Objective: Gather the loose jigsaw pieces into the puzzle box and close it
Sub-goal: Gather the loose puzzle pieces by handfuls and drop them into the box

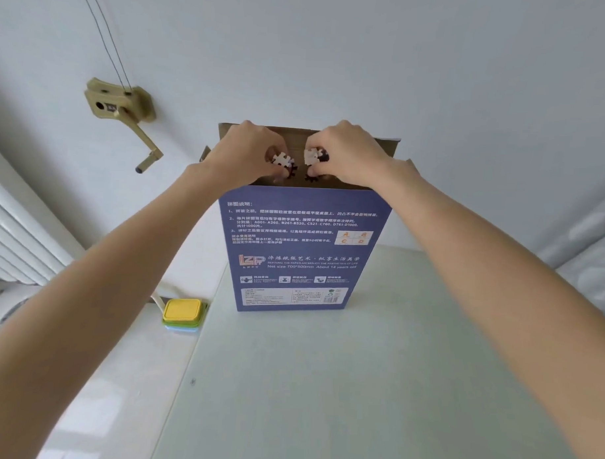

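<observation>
A tall blue puzzle box (302,253) stands upright on the pale table (357,385), its top flaps open and showing brown cardboard. My left hand (243,151) hovers over the open top, fingers closed on a clump of jigsaw pieces (283,161). My right hand (346,152) is beside it over the same opening, gripping another clump of jigsaw pieces (313,161). The two hands nearly touch. The inside of the box is hidden.
A stack of coloured sticky pads with a yellow top (182,312) lies left of the box at the table's edge. A beige crank handle (123,113) is fixed to the wall at upper left. A white radiator (16,240) runs along the left.
</observation>
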A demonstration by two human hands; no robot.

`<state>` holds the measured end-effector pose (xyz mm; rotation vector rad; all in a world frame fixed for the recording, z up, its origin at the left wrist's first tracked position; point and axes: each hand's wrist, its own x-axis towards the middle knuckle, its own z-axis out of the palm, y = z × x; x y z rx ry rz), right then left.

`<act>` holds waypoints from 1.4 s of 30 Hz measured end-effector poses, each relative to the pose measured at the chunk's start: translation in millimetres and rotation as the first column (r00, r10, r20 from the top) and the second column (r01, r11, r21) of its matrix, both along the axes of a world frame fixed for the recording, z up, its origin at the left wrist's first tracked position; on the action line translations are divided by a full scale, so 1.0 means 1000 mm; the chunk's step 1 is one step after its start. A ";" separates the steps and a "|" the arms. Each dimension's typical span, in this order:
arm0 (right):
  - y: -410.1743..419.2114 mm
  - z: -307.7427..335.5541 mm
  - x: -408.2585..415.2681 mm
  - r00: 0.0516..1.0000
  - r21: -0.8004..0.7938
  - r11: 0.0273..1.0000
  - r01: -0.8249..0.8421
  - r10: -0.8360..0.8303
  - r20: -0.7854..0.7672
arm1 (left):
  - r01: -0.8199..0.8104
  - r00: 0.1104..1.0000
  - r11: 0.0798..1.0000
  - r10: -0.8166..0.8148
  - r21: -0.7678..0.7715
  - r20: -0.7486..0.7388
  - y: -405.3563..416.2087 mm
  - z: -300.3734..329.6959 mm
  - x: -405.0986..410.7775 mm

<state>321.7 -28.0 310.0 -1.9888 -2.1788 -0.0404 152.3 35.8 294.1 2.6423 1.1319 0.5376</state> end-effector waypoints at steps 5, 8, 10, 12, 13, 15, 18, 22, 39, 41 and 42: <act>0.003 -0.001 -0.001 0.998 -0.078 0.996 -0.038 0.035 -0.047 | 0.034 0.999 0.997 -0.032 0.075 -0.032 0.002 -0.003 -0.007; -0.001 -0.001 0.000 0.995 -0.032 0.999 -0.040 0.037 -0.096 | 0.043 0.999 0.997 -0.042 0.072 -0.006 0.001 -0.006 -0.009; -0.006 -0.003 0.000 0.992 0.011 0.999 -0.048 0.049 -0.117 | 0.055 0.998 0.994 -0.054 0.098 -0.017 -0.002 -0.007 -0.011; -0.009 -0.006 -0.001 0.991 0.042 0.998 -0.054 0.058 -0.122 | 0.062 0.998 0.986 -0.057 0.154 -0.038 -0.004 -0.009 -0.012; -0.012 -0.008 -0.002 0.992 0.049 0.997 -0.053 0.058 -0.116 | 0.068 0.997 0.980 -0.060 0.186 -0.047 -0.005 -0.010 -0.012; -0.015 -0.012 -0.002 0.993 0.053 0.998 -0.044 0.049 -0.104 | 0.082 0.996 0.967 -0.070 0.239 -0.058 -0.008 -0.014 -0.015; -0.024 -0.020 -0.004 0.991 0.090 0.996 0.002 0.010 -0.132 | 0.078 0.997 0.948 -0.066 0.309 -0.049 -0.009 -0.022 -0.018; -0.037 -0.032 -0.006 0.984 0.174 0.984 0.040 -0.009 -0.176 | 0.002 1.000 0.882 0.001 0.471 -0.008 -0.011 -0.033 -0.019; -0.258 -0.212 -0.062 0.918 0.202 0.944 0.260 -0.177 -0.355 | -0.116 0.987 0.940 0.144 -0.320 0.068 -0.240 -0.219 -0.066; -0.299 -0.248 -0.065 0.878 -0.030 0.951 0.307 -0.295 -0.376 | -0.129 0.991 0.863 0.090 -0.488 -0.103 -0.265 -0.245 -0.078; -0.319 -0.263 -0.067 0.857 -0.144 0.936 0.321 -0.352 -0.377 | -0.131 0.986 0.830 0.054 -0.542 -0.156 -0.277 -0.257 -0.083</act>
